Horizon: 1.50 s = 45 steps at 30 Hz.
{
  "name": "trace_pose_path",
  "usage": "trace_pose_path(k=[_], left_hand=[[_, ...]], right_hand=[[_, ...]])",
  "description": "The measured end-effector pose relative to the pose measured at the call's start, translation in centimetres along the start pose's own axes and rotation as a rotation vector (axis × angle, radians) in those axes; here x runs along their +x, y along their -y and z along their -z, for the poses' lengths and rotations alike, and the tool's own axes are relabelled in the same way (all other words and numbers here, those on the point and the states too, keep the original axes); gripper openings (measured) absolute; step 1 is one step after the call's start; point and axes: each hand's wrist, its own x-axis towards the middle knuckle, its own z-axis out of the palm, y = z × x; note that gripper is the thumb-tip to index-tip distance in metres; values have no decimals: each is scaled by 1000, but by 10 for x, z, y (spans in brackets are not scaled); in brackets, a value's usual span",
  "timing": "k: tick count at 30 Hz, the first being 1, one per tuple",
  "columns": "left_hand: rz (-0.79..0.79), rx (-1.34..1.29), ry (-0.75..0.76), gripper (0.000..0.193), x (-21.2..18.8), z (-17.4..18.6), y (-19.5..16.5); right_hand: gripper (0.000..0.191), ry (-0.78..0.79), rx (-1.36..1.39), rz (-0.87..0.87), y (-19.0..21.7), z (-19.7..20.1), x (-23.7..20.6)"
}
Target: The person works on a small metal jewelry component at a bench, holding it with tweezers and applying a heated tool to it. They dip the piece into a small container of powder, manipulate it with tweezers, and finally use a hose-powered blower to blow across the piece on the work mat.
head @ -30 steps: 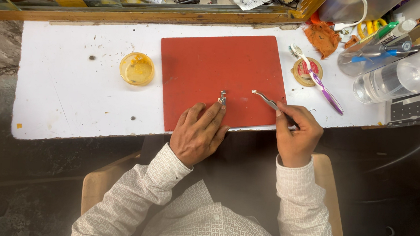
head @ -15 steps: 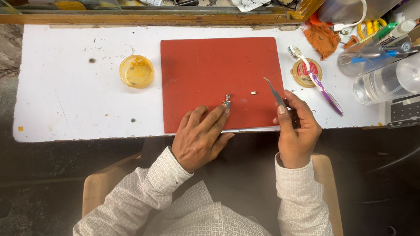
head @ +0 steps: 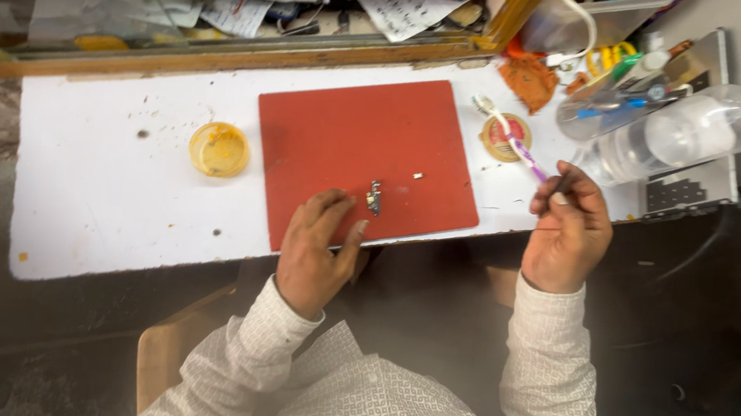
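Note:
A red mat (head: 367,138) lies on the white worktop (head: 101,207). A small metal part (head: 375,197) rests near the mat's front edge, with a tiny white piece (head: 418,176) just to its right. My left hand (head: 319,252) lies flat on the front edge of the mat, fingers apart, its fingertips just left of the metal part and holding nothing. My right hand (head: 570,235) is off the mat to the right, closed around a thin dark tool (head: 562,181) whose tip points up toward a purple-handled toothbrush (head: 514,140).
A yellow round dish (head: 218,149) sits left of the mat. The toothbrush lies across a round tin (head: 501,143). Right of it are a clear plastic bottle (head: 680,134), a clear box of pens (head: 622,95) and an orange rag (head: 527,78). A wooden ledge (head: 224,59) runs along the back.
My right hand has drawn the thin tool off the mat to the right. My left fingers have let go of the small metal part, which now lies on the mat.

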Motion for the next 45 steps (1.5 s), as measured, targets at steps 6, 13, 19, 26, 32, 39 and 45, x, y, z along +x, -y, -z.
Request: trace_pose_path(k=[6, 13, 19, 26, 32, 39, 45], left_hand=[[157, -157, 10, 18, 25, 9, 11], [421, -408, 52, 21, 33, 9, 34], [512, -434, 64, 19, 26, 6, 39], [480, -455, 67, 19, 25, 6, 41], [445, -407, 54, 19, 23, 5, 41], [396, -408, 40, 19, 27, 3, 42], [386, -370, 49, 19, 25, 6, 41]], right_hand=[[12, -120, -166, 77, 23, 20, 18], [12, -96, -361, 183, 81, 26, 18], [10, -280, -845, 455, 175, 72, 71], [32, -110, -1670, 684, 165, 130, 168], [30, -158, -1913, 894, 144, 152, 177], [33, -234, -1743, 635, 147, 147, 179], [18, 179, -1712, 966, 168, 112, 225]])
